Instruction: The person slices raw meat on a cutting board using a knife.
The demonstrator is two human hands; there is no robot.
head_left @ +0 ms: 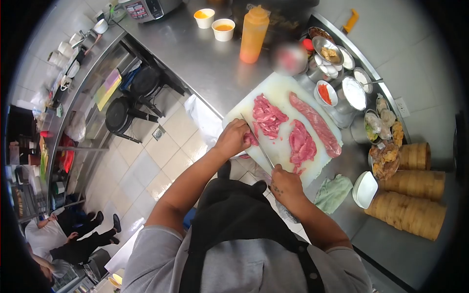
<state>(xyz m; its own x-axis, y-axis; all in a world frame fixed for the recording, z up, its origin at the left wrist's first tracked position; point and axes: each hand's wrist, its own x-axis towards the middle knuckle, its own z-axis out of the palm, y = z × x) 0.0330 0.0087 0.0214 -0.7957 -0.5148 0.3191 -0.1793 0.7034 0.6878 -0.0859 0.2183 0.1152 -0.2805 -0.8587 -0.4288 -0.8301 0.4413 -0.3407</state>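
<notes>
Raw red meat (252, 138), a small piece at the near-left edge of the white cutting board (281, 88), sits under the fingertips of the left hand (233, 138). That hand's fingers (243, 128) are curled and pressed together, knuckles up, pinning the piece down. The knife (258, 142) runs as a thin blade from the right hand (286, 184) at about 5 o'clock up to about 11 o'clock, its flat just beside the left knuckles and touching the meat there. The right hand's fingers are wrapped tight around the handle, which is hidden inside the fist.

At 1 o'clock from the held piece lies a pile of cut slices (268, 117). At 3 o'clock lies a second heap of sliced meat (301, 144), and beyond it a long whole strip (315, 124) lies slanted across the board's far-right side.

The board rests on a steel bench (205, 58). A green cloth (333, 192) lies at the board's near-right corner, with a stack of white plates (365, 189) just beside it and bamboo steamer baskets (409, 211) farther right. An orange squeeze bottle (253, 34) and two cups of sauce (223, 29) stand at 12 o'clock, well apart from the board. Metal bowls of ingredients (328, 49) line the bench's far-right edge.
</notes>
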